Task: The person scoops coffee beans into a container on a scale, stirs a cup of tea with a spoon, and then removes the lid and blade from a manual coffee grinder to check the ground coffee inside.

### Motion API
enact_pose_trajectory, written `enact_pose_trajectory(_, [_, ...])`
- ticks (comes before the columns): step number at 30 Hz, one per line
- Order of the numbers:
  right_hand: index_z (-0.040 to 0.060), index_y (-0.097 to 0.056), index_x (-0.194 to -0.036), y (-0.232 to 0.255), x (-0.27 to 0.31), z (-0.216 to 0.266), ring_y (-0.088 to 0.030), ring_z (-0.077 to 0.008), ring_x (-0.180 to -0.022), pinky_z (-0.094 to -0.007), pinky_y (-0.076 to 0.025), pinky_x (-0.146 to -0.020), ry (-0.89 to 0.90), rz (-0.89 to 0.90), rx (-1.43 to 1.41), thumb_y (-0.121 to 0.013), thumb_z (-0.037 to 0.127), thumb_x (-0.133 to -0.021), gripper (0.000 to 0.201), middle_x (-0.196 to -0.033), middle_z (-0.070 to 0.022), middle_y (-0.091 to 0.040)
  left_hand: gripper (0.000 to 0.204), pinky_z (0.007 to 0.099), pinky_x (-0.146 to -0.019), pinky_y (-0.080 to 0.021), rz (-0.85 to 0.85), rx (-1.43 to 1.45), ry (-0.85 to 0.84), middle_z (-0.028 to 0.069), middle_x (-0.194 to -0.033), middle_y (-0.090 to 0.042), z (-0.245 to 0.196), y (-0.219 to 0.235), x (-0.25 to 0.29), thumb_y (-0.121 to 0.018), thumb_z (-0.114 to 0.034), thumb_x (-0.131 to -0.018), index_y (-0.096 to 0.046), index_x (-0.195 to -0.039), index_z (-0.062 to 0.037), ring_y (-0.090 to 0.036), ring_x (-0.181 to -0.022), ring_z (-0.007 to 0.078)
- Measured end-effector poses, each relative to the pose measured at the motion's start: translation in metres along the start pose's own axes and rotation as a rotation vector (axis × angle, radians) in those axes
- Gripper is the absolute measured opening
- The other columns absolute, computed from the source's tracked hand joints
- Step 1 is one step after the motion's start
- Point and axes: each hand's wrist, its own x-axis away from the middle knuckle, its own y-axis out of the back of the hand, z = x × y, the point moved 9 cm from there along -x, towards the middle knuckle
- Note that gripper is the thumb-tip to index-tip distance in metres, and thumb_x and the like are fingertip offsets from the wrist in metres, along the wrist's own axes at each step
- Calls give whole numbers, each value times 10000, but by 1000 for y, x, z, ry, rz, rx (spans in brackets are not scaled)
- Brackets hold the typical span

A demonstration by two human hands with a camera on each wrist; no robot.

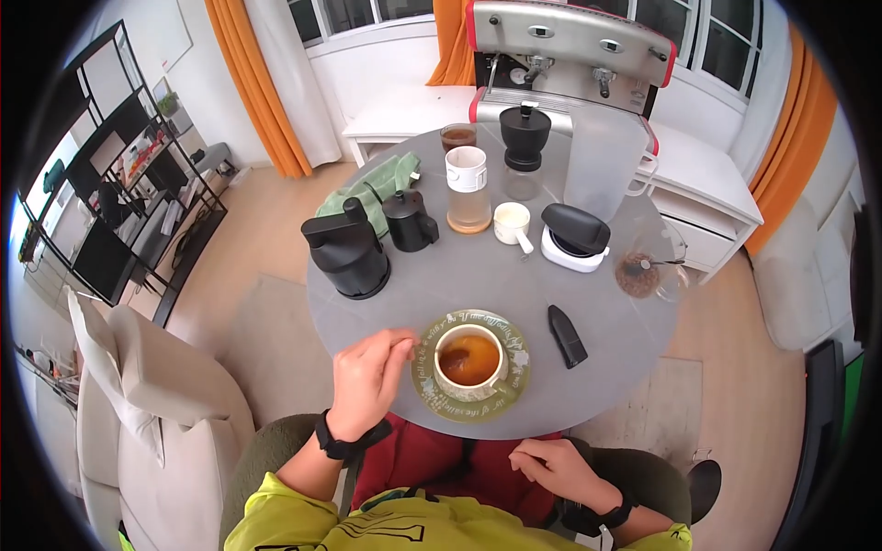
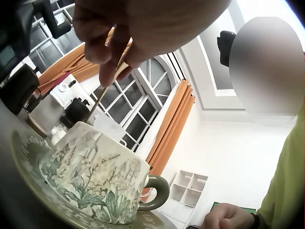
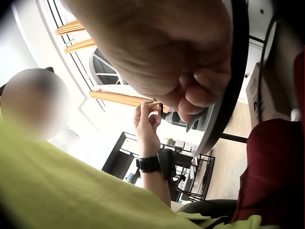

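A floral teacup (image 2: pixel 95 176) with a green handle stands on a green lettered saucer (image 1: pixel 432 400) near the table's front edge. Amber-brown liquid (image 1: pixel 469 360) fills much of it. At the cup's left side my left hand (image 1: pixel 372 372) pinches a thin, gold-coloured stick (image 2: pixel 98 101), which slants down behind the cup's rim in the left wrist view; its lower end is hidden. My right hand (image 1: pixel 562 470) is over my lap just below the table edge, fingers loosely curled and holding nothing.
A black wedge-shaped object (image 1: pixel 567 337) lies right of the saucer. Farther back stand a black canister (image 1: pixel 349 257), a small black pot (image 1: pixel 411 222), a white-topped glass (image 1: pixel 469 207), a white scale (image 1: pixel 571 257), a hand grinder (image 1: pixel 525 138) and a plastic pitcher (image 1: pixel 602 161).
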Motion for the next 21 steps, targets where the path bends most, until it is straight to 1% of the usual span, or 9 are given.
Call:
enact_pose_trajectory(1, [17, -630, -887, 1, 0, -1, -583, -204, -579, -303, -460, -565, 6, -9, 1, -572, 173, -927, 171, -697, -103, -617, 109, 291, -533, -457, 17, 71, 81, 82, -708, -644, 6, -1, 1, -552, -60, -916, -646, -946, -13, -576, -548, 171])
enact_pose_trajectory(2, [14, -623, -872, 0, 0, -2, -577, -201, -574, -307, -457, -565, 23, -3, 6, -573, 178, -926, 180, -686, -99, -611, 109, 291, -533, -457, 16, 70, 70, 82, -708, -644, 5, -2, 2, -552, -60, -916, -646, -946, -13, -576, -548, 171])
enact_pose_trajectory(4, [11, -617, -857, 0, 0, 1, -572, -198, -570, -312, -453, -565, 51, 3, 11, -575, 184, -925, 190, -675, -96, -605, 142, 244, -513, -431, 79, 255, 243, 43, -685, -643, 24, -14, 4, -521, -81, -944, -643, -972, -15, -523, -529, 97])
enact_pose_trajectory(8, [10, -609, -837, -3, -1, -3, -567, -192, -568, -306, -445, -561, -8, 39, -18, -572, 188, -927, 203, -654, -90, -594, 169, 207, -510, -409, 92, 416, 302, 13, -704, -650, 30, -33, 2, -503, -99, -962, -647, -981, -14, -482, -540, 44])
enact_pose_trajectory(12, [14, -617, -848, -1, 1, -4, -561, -182, -558, -301, -443, -554, -5, -3, -40, -570, 181, -928, 191, -632, -86, -580, 159, 222, -516, -421, 64, 427, 263, 33, -745, -673, 23, -34, -2, -521, -101, -956, -654, -988, -20, -525, -555, 62])
enact_pose_trajectory(14, [14, -618, -850, -1, 0, -4, -558, -181, -554, -299, -442, -551, 1, 0, -42, -572, 178, -927, 187, -630, -84, -579, 124, 260, -534, -452, -10, 257, 101, 62, -737, -669, 8, -23, -7, -552, -85, -930, -656, -953, -21, -594, -573, 129])
enact_pose_trajectory(15, [15, -619, -851, -1, 0, -5, -555, -179, -550, -297, -441, -548, 5, 0, -42, -574, 176, -926, 184, -629, -83, -578, 124, 260, -534, -452, -11, 254, 103, 62, -737, -669, 8, -21, -8, -552, -85, -930, -656, -953, -21, -594, -573, 129])
enact_pose_trajectory(17, [14, -617, -848, -2, 0, -5, -552, -177, -548, -294, -440, -545, 10, 4, -43, -576, 176, -926, 184, -626, -81, -576, 95, 294, -556, -476, -58, -34, -81, 84, -720, -656, -8, -9, -7, -574, -68, -907, -655, -919, -21, -639, -607, 198])
enact_pose_trajectory(21, [14, -613, -839, -3, 0, -7, -544, -170, -543, -290, -435, -539, -4, 7, -56, -581, 175, -925, 185, -617, -76, -569, 110, 237, -518, -436, -45, -98, -132, 52, -710, -655, -10, -1, -3, -529, -44, -923, -633, -903, -15, -531, -520, 108])
